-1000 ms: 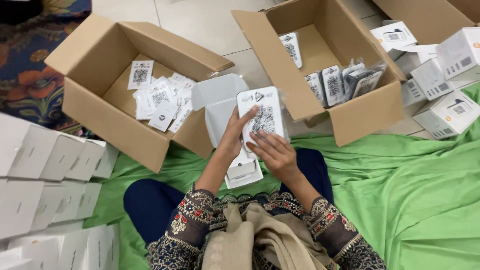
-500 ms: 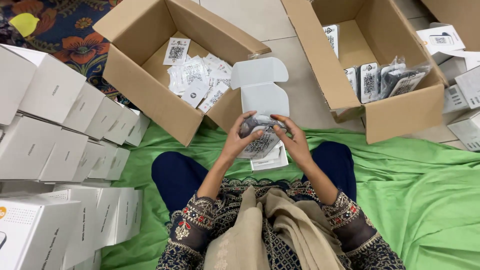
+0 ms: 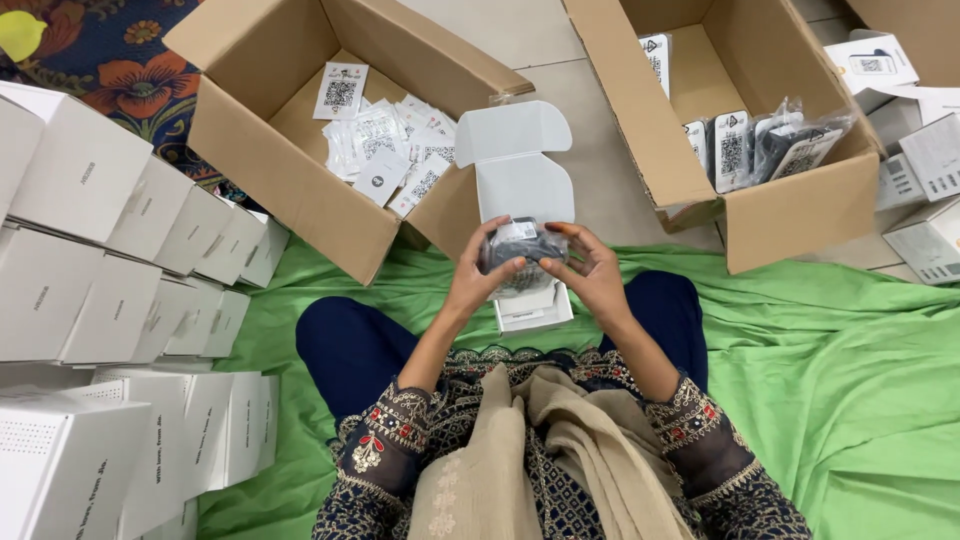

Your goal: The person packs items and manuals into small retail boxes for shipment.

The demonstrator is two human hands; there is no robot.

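Observation:
Both hands hold a small dark item in a clear plastic bag (image 3: 524, 246) just above an open white carton (image 3: 520, 180) that rests on my lap with its lid flipped up. My left hand (image 3: 478, 275) grips the bag's left side with the thumb on top. My right hand (image 3: 590, 268) grips its right side, fingers curled round it. A white base part of the carton (image 3: 535, 310) shows under the hands.
A cardboard box with several white printed cards (image 3: 385, 150) stands at the upper left. Another cardboard box (image 3: 790, 215) with bagged dark items stands at the upper right. Stacks of white cartons (image 3: 110, 280) line the left; more white cartons (image 3: 925, 170) lie right. Green cloth (image 3: 820, 380) covers the floor.
The flat white printed card held up a second ago is gone from my hands; they now hold the dark bagged item lower, over the open carton. The view shifted left.

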